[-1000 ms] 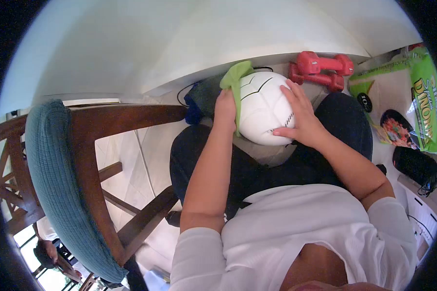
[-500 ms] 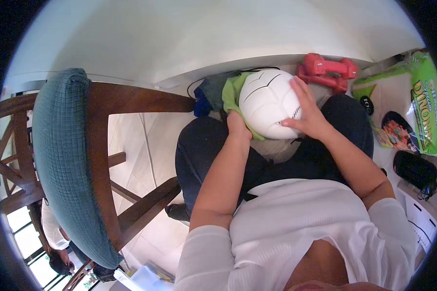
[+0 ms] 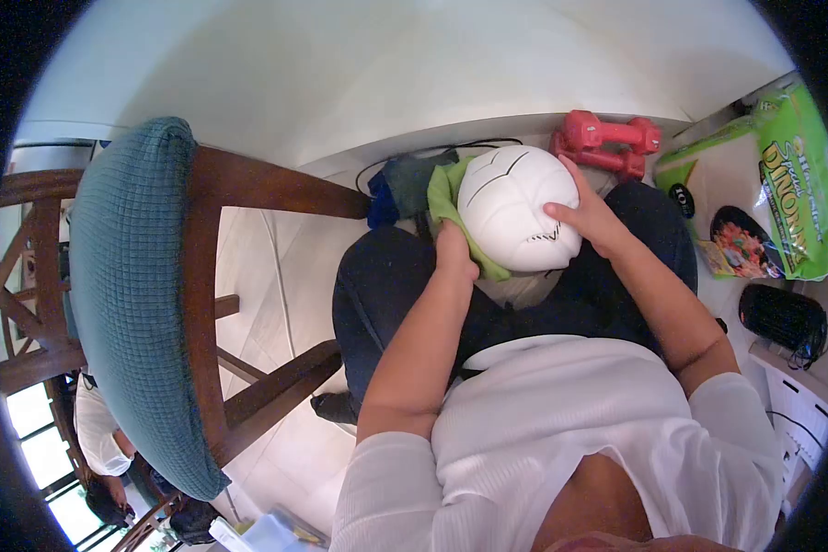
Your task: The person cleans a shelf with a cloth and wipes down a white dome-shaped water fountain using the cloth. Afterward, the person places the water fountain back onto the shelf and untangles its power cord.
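Note:
A white ball (image 3: pixel 515 207) with panel seams and black markings rests between my hands, above my bent legs. My left hand (image 3: pixel 454 250) presses a green cloth (image 3: pixel 444 189) against the ball's left side; its fingers are mostly hidden behind the cloth and ball. On the opposite side, my right hand (image 3: pixel 591 219) grips the ball, with the thumb lying across its front and the other fingers around the far right edge. Dark markings show on the ball's lower face, below the right thumb.
Red dumbbells (image 3: pixel 607 143) lie by the wall. A green rice bag (image 3: pixel 782 184), a black speaker-like object (image 3: pixel 782 317) and a white box (image 3: pixel 794 391) stand right. Left is a wooden chair (image 3: pixel 281 189) with a teal cushion (image 3: pixel 133 313). Another person (image 3: pixel 101 428) appears lower left.
The ball has turned, bringing its dark lettering from the right side to the lower front. My right thumb now sits higher on it. My left hand stays at the cloth; the view has shifted slightly.

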Motion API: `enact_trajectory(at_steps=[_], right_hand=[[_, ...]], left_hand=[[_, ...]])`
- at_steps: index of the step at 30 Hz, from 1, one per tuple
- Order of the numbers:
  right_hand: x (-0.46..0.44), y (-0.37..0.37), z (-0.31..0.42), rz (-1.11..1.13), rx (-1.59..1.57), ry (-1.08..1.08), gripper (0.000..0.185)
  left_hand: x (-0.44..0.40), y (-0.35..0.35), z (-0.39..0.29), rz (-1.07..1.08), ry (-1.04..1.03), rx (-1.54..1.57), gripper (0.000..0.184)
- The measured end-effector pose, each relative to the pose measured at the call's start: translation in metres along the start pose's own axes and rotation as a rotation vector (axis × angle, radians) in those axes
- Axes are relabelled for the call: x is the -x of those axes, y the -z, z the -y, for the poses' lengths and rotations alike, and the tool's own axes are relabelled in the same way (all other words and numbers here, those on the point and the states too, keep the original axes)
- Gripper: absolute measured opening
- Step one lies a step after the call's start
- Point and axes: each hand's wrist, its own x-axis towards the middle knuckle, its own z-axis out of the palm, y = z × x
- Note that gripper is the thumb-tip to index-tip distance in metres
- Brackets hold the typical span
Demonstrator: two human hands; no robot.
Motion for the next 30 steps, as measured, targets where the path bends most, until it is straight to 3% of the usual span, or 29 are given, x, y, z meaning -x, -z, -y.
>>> enact_trajectory(at_steps=[3, 9, 12, 15, 18, 21, 24, 27, 28, 30], right_hand=[[0.011, -0.002, 0.01, -0.011, -0.008, -0.006, 0.099], [0.025, -0.002, 0.015, -0.026, -0.111, -0.008, 0.096], [0.023, 0.0, 0.019, -0.083, -0.199, -0.012, 0.094], [0.022, 0.006, 0.019, -0.138, -0.323, -0.066, 0.092], [0.031, 0.005, 0.026, -0.171, -0.344, -0.054, 0.092], [0.034, 0.004, 0.03, -0.25, -0.304, -0.022, 0.092], [0.033, 0.003, 0.043, -0.245, -0.276, 0.039, 0.092], [0.025, -0.001, 0.063, -0.241, -0.258, 0.098, 0.095], [0.021, -0.001, 0.07, -0.252, -0.242, 0.091, 0.095], [0.011, 0.001, 0.082, -0.27, -0.216, 0.078, 0.097]], left_hand=[[0.004, 0.0, 0.0, 0.158, -0.055, 0.038, 0.053], [0.035, -0.008, -0.004, 0.034, -0.131, -0.091, 0.056], [0.076, -0.047, -0.023, -0.007, -0.214, -0.337, 0.06], [0.049, -0.026, -0.017, -0.091, -0.499, -0.842, 0.063], [0.041, -0.025, -0.019, 0.06, -0.775, -1.0, 0.052], [0.036, -0.035, -0.019, 0.04, -0.699, -0.92, 0.049], [0.036, -0.045, -0.032, 0.061, -0.487, -0.618, 0.057], [0.044, -0.065, -0.054, 0.16, -0.437, -0.453, 0.058], [0.05, -0.075, -0.062, 0.094, -0.38, -0.421, 0.058], [0.026, -0.075, -0.07, 0.167, -0.47, -0.382, 0.057]])
